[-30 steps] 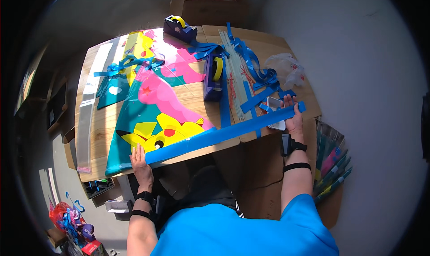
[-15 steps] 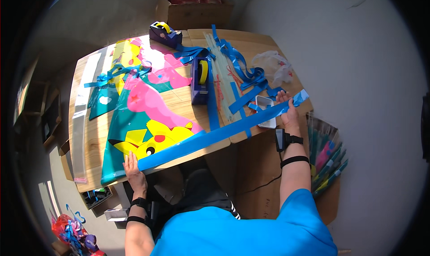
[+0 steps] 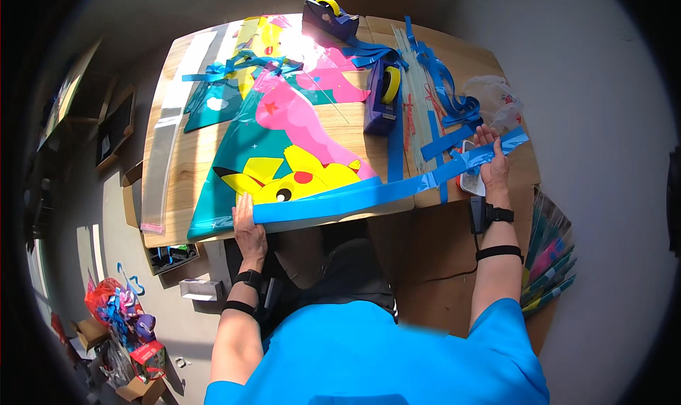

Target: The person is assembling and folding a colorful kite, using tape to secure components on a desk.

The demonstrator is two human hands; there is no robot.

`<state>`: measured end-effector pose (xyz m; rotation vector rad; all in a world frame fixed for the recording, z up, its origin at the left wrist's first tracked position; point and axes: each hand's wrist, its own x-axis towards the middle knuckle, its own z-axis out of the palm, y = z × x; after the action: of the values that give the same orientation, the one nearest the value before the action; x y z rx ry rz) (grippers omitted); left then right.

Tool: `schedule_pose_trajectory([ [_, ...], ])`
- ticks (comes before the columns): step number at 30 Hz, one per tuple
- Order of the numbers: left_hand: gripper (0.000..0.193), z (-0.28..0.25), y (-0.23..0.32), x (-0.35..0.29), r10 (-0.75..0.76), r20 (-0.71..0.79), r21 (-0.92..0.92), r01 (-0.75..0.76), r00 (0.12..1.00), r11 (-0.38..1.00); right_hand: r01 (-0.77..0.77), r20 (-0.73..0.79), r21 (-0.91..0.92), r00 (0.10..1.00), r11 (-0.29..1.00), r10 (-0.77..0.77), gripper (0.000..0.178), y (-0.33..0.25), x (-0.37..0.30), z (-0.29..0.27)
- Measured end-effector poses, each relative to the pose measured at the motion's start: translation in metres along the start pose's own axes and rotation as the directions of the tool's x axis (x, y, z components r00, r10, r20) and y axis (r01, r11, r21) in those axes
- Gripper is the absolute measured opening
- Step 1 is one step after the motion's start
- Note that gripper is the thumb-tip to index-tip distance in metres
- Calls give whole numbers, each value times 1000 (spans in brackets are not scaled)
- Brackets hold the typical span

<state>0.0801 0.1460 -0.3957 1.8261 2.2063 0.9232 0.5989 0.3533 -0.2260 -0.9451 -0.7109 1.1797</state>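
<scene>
A plastic sheet [image 3: 241, 150], teal and pink with a yellow cartoon figure, lies at the table's near edge. Along its near side runs a long blue ribbon strip [image 3: 319, 201]. My left hand [image 3: 250, 224] is open, its fingers resting flat at the sheet's edge by the strip's left end. Stretched out to the right, my right hand [image 3: 494, 165] holds the strip across the palm under the thumb, fingers extended. Past that hand, the strip's shiny, creased end sticks out. A small white tray [image 3: 471, 184] sits partly hidden behind the strip and hand.
Two tape dispensers with yellow rolls, a nearer one [image 3: 383, 100] and a farther one [image 3: 330, 16], stand on the wooden table. Beyond the strip lie thin pale sticks [image 3: 425, 100], curled blue ribbon [image 3: 443, 79] and a clear plastic bag [image 3: 493, 100]. Rolled sheets [image 3: 550, 263] stand right of the table.
The view has shifted, so the table sits higher and farther right. The strip, nearly straight before, now bends near my right hand. Both hands keep their places on it.
</scene>
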Motion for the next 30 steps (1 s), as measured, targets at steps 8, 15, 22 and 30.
schedule_pose_trajectory([
  [8,43,2,10,5,-59,-85,-37,56,995,998,9,-28,-31,1000,999,-10,39,-16,2,-10],
  [15,56,-5,15,7,-71,-49,49,74,996,996,35,-45,-1,998,999,-35,37,-16,-3,3],
  [22,81,-17,20,14,-12,124,109,-1,992,994,39,5,94,999,995,-40,35,-15,-1,19],
  [30,126,-48,13,19,-65,419,86,31,906,996,50,22,164,998,985,-55,34,-9,-15,50],
])
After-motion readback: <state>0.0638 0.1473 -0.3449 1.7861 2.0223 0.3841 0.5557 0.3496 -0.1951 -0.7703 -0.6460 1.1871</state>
